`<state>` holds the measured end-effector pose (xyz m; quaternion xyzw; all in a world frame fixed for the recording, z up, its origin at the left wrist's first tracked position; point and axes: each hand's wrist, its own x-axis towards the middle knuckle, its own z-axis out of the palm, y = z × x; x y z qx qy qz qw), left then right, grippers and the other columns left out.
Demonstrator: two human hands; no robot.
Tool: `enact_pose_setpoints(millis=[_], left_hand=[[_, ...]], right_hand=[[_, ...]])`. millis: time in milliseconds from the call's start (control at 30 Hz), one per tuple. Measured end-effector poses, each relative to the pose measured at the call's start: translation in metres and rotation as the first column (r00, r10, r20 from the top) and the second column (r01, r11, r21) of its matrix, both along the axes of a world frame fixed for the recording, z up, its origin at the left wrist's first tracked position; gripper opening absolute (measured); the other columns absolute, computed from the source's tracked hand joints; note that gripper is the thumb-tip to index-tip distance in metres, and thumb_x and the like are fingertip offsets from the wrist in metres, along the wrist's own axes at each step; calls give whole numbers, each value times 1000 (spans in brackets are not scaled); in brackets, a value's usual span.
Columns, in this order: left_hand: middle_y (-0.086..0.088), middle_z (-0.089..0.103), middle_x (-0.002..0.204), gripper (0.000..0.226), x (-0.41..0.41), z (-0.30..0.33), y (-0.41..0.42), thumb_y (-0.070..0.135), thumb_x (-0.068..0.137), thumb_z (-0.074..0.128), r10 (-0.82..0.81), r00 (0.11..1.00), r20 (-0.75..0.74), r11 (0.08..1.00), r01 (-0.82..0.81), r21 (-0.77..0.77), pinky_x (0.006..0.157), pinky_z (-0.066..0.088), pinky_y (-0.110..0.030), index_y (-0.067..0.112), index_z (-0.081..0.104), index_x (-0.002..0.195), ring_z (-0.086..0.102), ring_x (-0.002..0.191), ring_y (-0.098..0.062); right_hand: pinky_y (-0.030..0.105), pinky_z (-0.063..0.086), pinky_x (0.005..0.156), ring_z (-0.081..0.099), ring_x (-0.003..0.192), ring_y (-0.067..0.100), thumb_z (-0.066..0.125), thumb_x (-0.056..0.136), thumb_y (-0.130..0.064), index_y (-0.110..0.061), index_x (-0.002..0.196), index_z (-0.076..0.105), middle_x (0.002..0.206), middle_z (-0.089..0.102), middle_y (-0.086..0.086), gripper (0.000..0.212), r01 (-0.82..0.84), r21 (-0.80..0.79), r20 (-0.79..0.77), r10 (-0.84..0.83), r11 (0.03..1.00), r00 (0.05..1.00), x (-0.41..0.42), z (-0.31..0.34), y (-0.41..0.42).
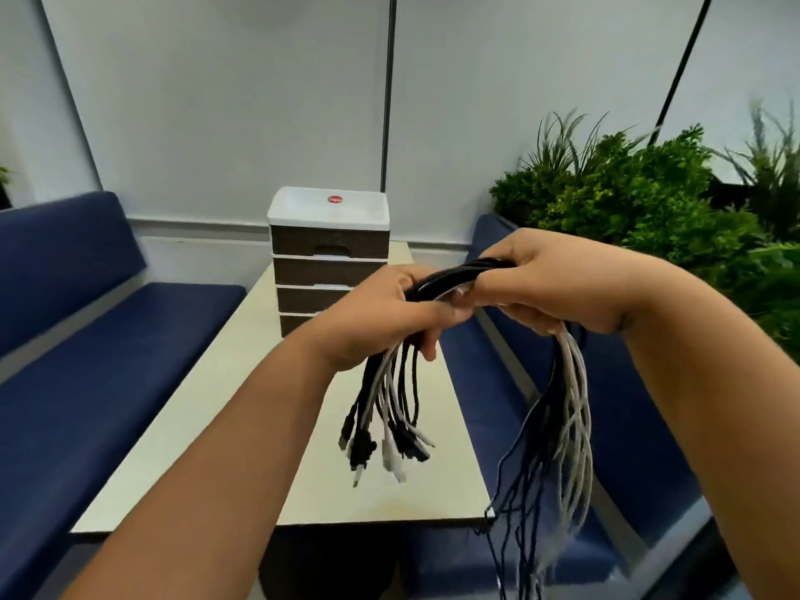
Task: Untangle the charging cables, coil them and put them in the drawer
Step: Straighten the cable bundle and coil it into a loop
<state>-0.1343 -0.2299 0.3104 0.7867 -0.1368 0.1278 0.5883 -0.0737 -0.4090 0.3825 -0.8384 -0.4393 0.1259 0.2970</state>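
I hold a bundle of black and white charging cables (459,277) in the air above the table. My left hand (381,318) grips one side of the bundle, and the plug ends (385,443) dangle below it. My right hand (558,281) grips the other side, from which long loops (571,426) hang down past the table's edge. A small drawer unit (322,257), white on top with several dark drawer fronts, stands at the far end of the table; its drawers look closed.
The narrow beige table (242,404) runs away from me between two blue benches (86,374), (485,383). Green plants (640,192) fill the right rear. A grey wall stands behind.
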Motion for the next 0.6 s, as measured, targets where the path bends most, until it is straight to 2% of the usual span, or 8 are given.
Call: enact_pose_setpoints(millis=[100,167,233,300,333,433,500,600], left_hand=[[-3,46,48,10,-4,-16,21,17,81,69,-162,977,-135,985,154,-73,73,52,-42,15,63,74,57,51,-22],[1,43,45,18,-6,-34,31,23,77,69,-282,942,-182,950,248,-189,81,51,-48,12,58,67,62,57,-23],[0,48,49,26,-7,-53,35,30,80,70,-391,904,-174,898,333,-288,98,41,-57,10,60,66,68,81,-31],[-1,58,63,30,-10,-68,35,33,89,64,-480,869,-118,830,406,-382,109,33,-55,13,63,67,61,109,-36],[-1,59,66,32,-11,-71,36,32,92,60,-506,857,-99,796,419,-437,110,34,-51,15,61,66,60,111,-35],[5,41,50,34,-20,-60,42,30,100,48,-588,807,-57,669,447,-594,94,50,-43,16,51,69,67,71,-22],[6,30,47,35,-29,-43,50,30,103,44,-660,748,-69,558,428,-711,73,57,-37,14,47,72,55,46,-11],[8,27,46,36,-43,-9,61,34,103,45,-666,730,-153,551,344,-760,51,51,-25,15,48,73,31,36,-6]], right_hand=[[27,31,43,32,42,20,56,93,-15,-8,64,46,50,40,11,31,-52,75,-90,59,996,994,4,1,2],[24,29,41,27,40,18,54,94,-12,-11,60,41,48,34,5,36,-56,148,-175,82,987,981,10,1,3],[21,26,40,22,39,15,51,96,-9,-14,59,37,48,28,1,40,-49,222,-266,109,974,958,18,2,4],[20,24,41,18,39,13,47,97,-8,-17,57,35,48,24,-2,43,-53,282,-332,149,958,931,26,0,7],[20,23,41,17,39,12,46,97,-7,-18,57,33,47,23,-3,44,-53,302,-357,165,952,919,30,-2,9],[20,21,42,15,39,10,49,94,-12,-18,59,25,46,22,-6,42,-55,369,-428,222,928,876,46,-11,15],[19,20,42,14,38,9,51,86,-17,-18,61,22,45,21,-7,38,-31,415,-485,250,909,838,55,-22,18],[18,17,41,16,36,7,57,79,-18,-22,55,31,43,23,-8,36,-6,491,-563,323,871,761,66,-49,28]])
